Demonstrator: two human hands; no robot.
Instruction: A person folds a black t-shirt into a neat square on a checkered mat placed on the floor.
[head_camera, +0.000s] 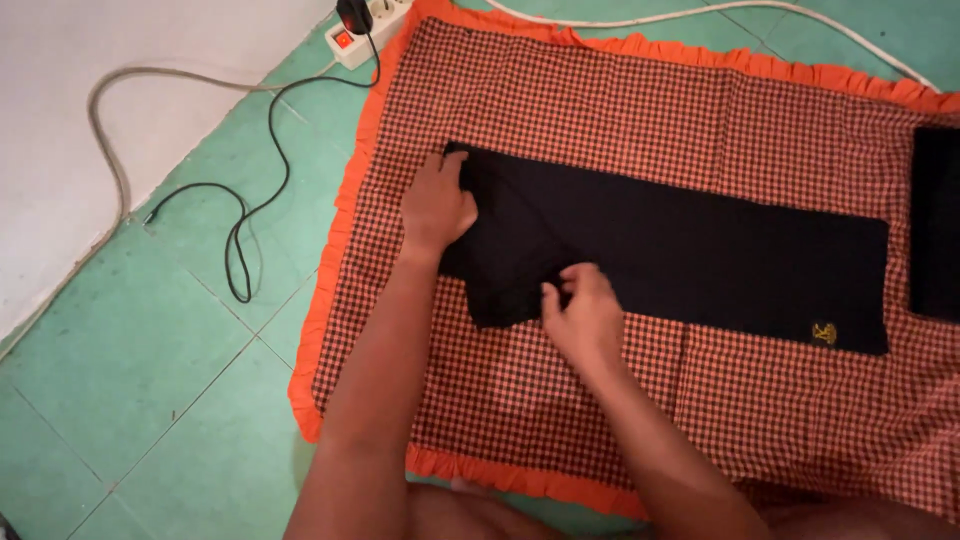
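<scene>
Both forearms reach out over a checked mat (620, 110) on the floor. Left hand (436, 203) presses flat on a black cloth (700, 260); right hand (585, 310) pinches its near edge. Uneven pulling could skew the fold or leave wrinkles.

Single head cam, looks steeply down and forward from above the person's arms. Close range: cloth (640, 120) fills most of frame, floor (150, 340) at left, wall (60, 120) top-left corner. No second view.
</scene>
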